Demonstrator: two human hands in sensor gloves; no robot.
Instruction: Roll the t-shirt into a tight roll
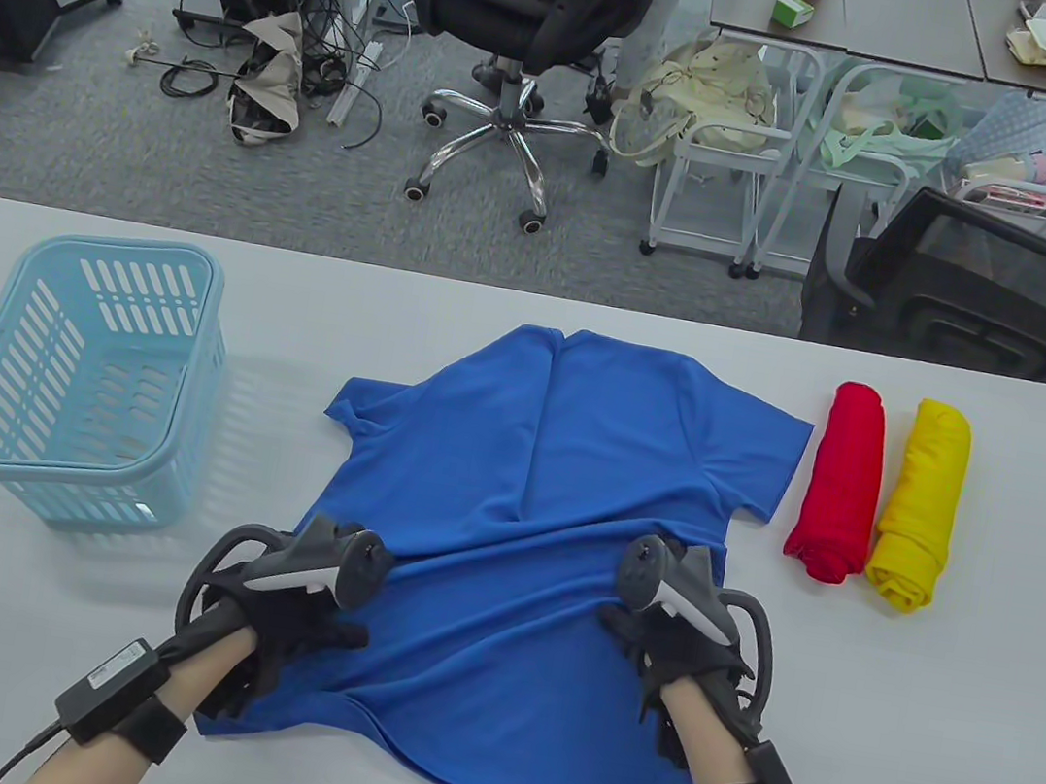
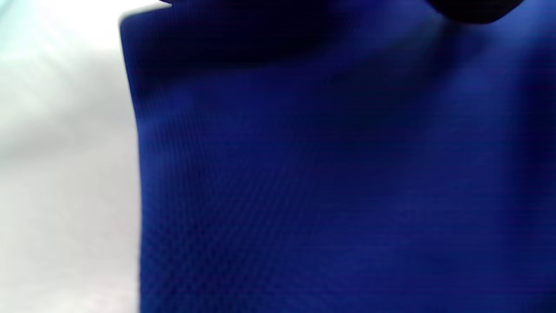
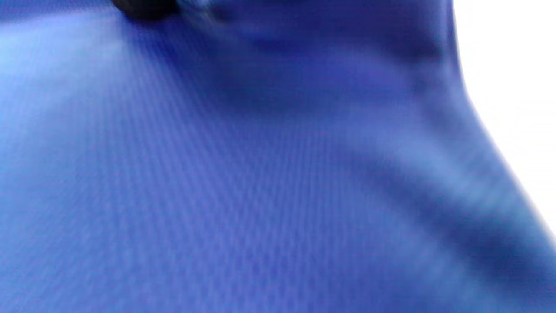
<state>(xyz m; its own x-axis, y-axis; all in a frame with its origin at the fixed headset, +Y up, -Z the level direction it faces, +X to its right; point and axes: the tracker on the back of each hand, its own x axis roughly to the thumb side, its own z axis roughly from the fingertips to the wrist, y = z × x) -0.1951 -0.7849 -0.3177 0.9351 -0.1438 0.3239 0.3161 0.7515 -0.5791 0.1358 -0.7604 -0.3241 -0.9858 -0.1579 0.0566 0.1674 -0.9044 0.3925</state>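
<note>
Office clutter, chairs and carts are seen beyond a pale table (image 1: 4,707); a blue t-shirt (image 1: 559,476) is spread flat at its centre, collar far, hem near. A basket (image 1: 82,385) stands to the left; red (image 1: 838,483) and yellow (image 1: 920,505) rolls lie to the right. The left hand (image 1: 294,608) and right hand (image 1: 681,647) are laid on the shirt's side edges, creases gathered between them; whether cloth is pinched cannot be told. The fabric is judged light, soft and slippery; it is best gripped at the hem corners and kept taut.
</note>
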